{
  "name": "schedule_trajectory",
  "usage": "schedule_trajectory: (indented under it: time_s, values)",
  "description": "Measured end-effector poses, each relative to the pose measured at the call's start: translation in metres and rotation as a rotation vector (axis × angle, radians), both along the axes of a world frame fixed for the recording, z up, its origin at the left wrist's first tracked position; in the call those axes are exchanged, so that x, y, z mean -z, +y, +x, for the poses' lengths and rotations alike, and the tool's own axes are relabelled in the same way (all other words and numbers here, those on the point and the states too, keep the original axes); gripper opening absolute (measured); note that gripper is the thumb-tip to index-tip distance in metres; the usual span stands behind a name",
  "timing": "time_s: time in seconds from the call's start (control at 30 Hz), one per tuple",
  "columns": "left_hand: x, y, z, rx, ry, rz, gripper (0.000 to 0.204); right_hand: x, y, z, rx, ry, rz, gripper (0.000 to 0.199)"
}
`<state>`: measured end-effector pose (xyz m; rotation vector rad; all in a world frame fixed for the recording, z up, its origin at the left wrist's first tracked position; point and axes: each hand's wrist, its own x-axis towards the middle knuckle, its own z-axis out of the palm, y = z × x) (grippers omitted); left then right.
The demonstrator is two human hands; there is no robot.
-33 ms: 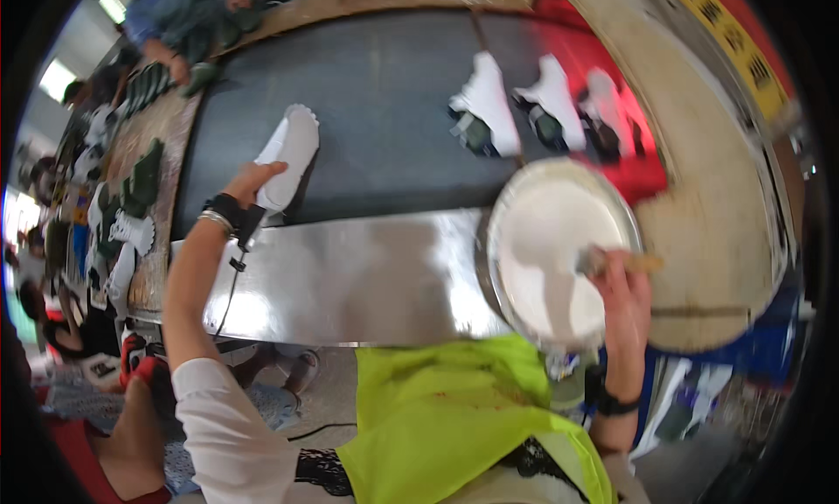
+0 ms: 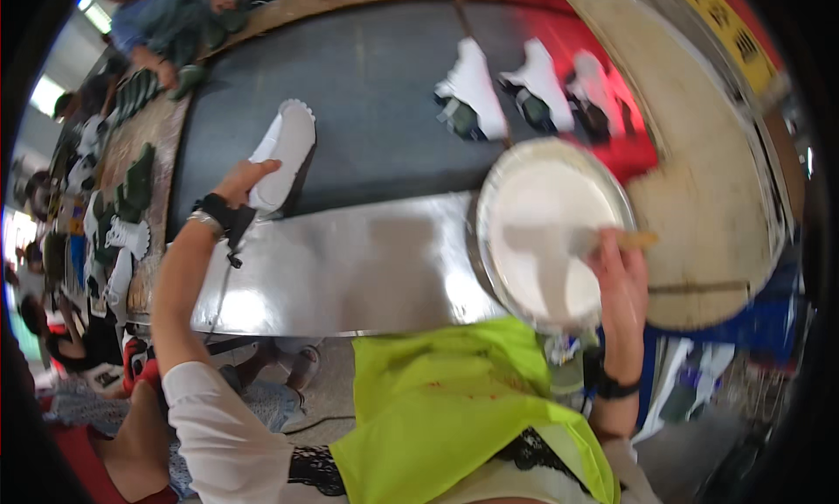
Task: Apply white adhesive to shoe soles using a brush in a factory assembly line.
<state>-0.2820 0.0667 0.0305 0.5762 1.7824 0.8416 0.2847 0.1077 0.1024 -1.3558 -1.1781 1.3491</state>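
Observation:
My left hand (image 2: 245, 182) is closed round one end of a white shoe sole (image 2: 287, 145) with a scalloped far edge, held over the dark belt. My thumb lies across its upper face. On the right, my right hand (image 2: 620, 277) grips a brush (image 2: 636, 239) by its pale wooden handle. The blurred brush head points left, above the white liquid (image 2: 533, 202) in a round basin (image 2: 482, 233). Whether the bristles touch the liquid I cannot tell. A shadow of hand and brush falls across its surface.
White-and-dark-green shoe pieces (image 2: 472, 89) lie at the belt's (image 2: 367, 93) far right, some under red light. A metal ledge (image 2: 350, 264) borders the near side. More shoes (image 2: 131, 237) lie along the left board. Other people sit at the far left and lower left.
The whole view has shifted slightly, so belt and basin appear higher and further left. The brush sits at a slightly different angle over the liquid. Both hands keep their hold.

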Motion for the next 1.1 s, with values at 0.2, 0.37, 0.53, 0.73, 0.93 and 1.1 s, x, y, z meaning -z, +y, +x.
schedule_trajectory:
  time_s: [0.2, 0.37, 0.53, 0.73, 0.93, 1.1]
  values:
    - [-0.038, -0.086, 0.145, 0.119, -0.261, 0.234, 0.053, 0.017, -0.008, 0.009, 0.014, 0.055, 0.157, 0.023]
    - [0.005, -0.18, 0.289, -0.165, -0.56, 0.338, 0.047, 0.07, 0.023, -0.004, -0.095, -0.244, 0.306, 0.021]
    - [0.038, -0.195, 0.333, -0.095, -0.681, 0.289, 0.064, 0.084, 0.037, -0.024, -0.227, -0.892, 0.415, 0.025]
    - [0.044, -0.193, 0.327, -0.076, -0.73, 0.292, 0.061, 0.061, 0.034, -0.018, -0.069, -0.345, 0.514, 0.02]
    - [0.039, -0.173, 0.351, -0.042, -0.513, 0.403, 0.066, 0.057, 0.033, -0.017, -0.089, -0.44, 0.524, 0.017]
    - [0.032, -0.173, 0.359, 0.033, -0.449, 0.413, 0.069, 0.035, -0.001, -0.077, -0.16, -0.138, 0.497, 0.019]
